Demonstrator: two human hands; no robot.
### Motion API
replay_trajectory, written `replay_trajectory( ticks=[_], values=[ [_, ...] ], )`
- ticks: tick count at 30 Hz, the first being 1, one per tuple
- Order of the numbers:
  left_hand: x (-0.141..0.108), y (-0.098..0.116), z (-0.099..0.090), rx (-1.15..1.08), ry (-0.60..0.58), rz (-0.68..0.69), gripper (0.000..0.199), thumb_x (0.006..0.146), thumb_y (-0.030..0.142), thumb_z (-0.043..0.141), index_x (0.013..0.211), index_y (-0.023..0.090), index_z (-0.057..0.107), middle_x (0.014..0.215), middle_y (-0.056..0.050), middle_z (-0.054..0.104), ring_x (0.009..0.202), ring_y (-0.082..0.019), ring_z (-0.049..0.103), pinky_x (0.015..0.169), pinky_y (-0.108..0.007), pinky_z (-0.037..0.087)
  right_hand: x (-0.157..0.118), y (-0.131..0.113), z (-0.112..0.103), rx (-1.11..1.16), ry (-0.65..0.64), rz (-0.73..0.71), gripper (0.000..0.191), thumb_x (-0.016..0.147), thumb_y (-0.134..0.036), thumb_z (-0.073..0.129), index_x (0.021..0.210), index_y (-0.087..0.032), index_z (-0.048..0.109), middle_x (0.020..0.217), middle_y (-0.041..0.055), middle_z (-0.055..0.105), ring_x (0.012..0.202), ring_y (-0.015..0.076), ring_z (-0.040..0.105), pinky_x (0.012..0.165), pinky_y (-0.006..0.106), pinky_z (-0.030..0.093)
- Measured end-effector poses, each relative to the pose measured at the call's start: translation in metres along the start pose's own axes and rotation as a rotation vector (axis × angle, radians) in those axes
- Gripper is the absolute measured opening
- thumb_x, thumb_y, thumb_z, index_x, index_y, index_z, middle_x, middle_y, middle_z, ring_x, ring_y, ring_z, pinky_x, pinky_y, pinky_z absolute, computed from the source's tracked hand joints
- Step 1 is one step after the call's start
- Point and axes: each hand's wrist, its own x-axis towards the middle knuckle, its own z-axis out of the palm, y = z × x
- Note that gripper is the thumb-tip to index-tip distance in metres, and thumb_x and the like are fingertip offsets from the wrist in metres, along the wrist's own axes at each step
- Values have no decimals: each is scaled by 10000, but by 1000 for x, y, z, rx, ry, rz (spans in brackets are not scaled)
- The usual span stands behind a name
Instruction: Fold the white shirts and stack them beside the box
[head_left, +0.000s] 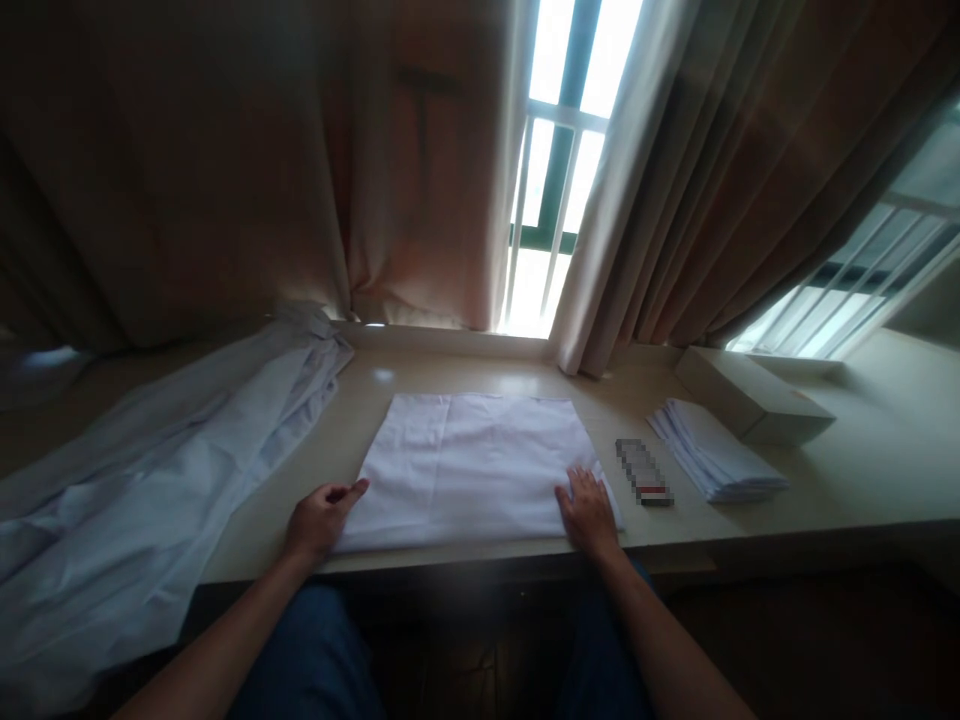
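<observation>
A white cloth (480,465), laid out flat in a rough rectangle with a crease on its left side, lies on the ledge in front of me. At its left edge my left hand (321,520) has its fingers curled and its thumb along the rim, closed on the cloth's border. My right hand (589,508) rests flat on the cloth near its lower right corner, fingers stretched out and nothing gripped. Further right is a neat stack of folded white cloths (716,450).
Loose white fabric (172,460) is heaped at the left and hangs over the front edge of the pale ledge (360,370). A blurred-out flat object (643,472) lies right of the cloth. Behind the stack sits a pale box (754,395). Curtains (652,200) hang along the back.
</observation>
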Motion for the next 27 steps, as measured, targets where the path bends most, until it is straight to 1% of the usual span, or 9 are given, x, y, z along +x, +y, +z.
replay_trajectory(
  ticks=[3, 7, 10, 13, 16, 20, 22, 24, 27],
  values=[
    [-8, -9, -13, 33, -114, 39, 500, 684, 652, 553, 794, 191, 713, 794, -37, 706, 790, -225, 624, 688, -269, 413, 0, 0, 0, 3, -4, -3, 593, 962, -482, 255, 1413, -130, 410, 1481, 139, 369, 1393, 262, 256, 1136, 436, 95],
    [-17, -17, -26, 48, -286, 54, 528, 679, 659, 541, 792, 178, 727, 657, -16, 672, 662, -208, 602, 616, -262, 395, 0, 1, 2, 10, 4, -4, 592, 960, -488, 262, 1409, -132, 411, 1480, 140, 371, 1388, 256, 264, 1136, 433, 95],
    [-20, -19, -28, 17, -349, 49, 522, 647, 655, 585, 794, 175, 727, 715, -21, 691, 688, -212, 611, 635, -262, 404, -1, 2, 3, 16, 12, -3, 588, 959, -491, 270, 1407, -139, 414, 1481, 136, 371, 1386, 253, 266, 1135, 433, 97],
    [-19, -22, -25, 33, -322, 30, 483, 623, 636, 620, 731, 175, 715, 697, -31, 682, 694, -217, 606, 627, -265, 394, -1, 3, 3, 20, 21, -8, 586, 960, -492, 269, 1410, -144, 411, 1480, 133, 373, 1388, 252, 262, 1135, 431, 94],
    [-17, -29, -19, 9, -289, -36, 455, 637, 626, 604, 670, 177, 667, 526, -7, 583, 544, -180, 531, 533, -264, 339, -1, 3, 1, 20, 26, -11, 586, 961, -497, 267, 1406, -148, 419, 1476, 127, 381, 1386, 251, 269, 1136, 420, 95],
    [-14, -37, -14, -106, -319, -114, 398, 650, 594, 577, 618, 198, 578, 437, 29, 483, 443, -148, 449, 478, -262, 299, -1, 2, -1, 31, 18, -4, 587, 961, -498, 266, 1410, -150, 416, 1486, 118, 369, 1391, 253, 258, 1139, 413, 88],
    [-11, -37, -12, -12, -319, -105, 382, 658, 585, 556, 591, 209, 550, 423, 26, 475, 451, -163, 475, 493, -269, 319, -1, 1, -3, 38, 4, 12, 588, 961, -493, 269, 1415, -148, 410, 1493, 116, 357, 1400, 254, 240, 1142, 416, 76],
    [-8, -34, -11, 169, -286, -48, 371, 679, 577, 525, 600, 215, 552, 476, 5, 527, 531, -197, 543, 542, -280, 356, -1, 0, -4, 46, -1, 23, 587, 960, -490, 274, 1417, -148, 407, 1496, 115, 351, 1403, 254, 233, 1143, 418, 72],
    [-6, -27, -5, 416, -172, 88, 322, 704, 521, 504, 708, 209, 583, 708, -48, 626, 754, -250, 612, 664, -304, 423, -1, -1, -6, 57, 9, 17, 580, 960, -487, 280, 1416, -153, 410, 1493, 115, 358, 1401, 251, 241, 1145, 418, 82]
  ],
)
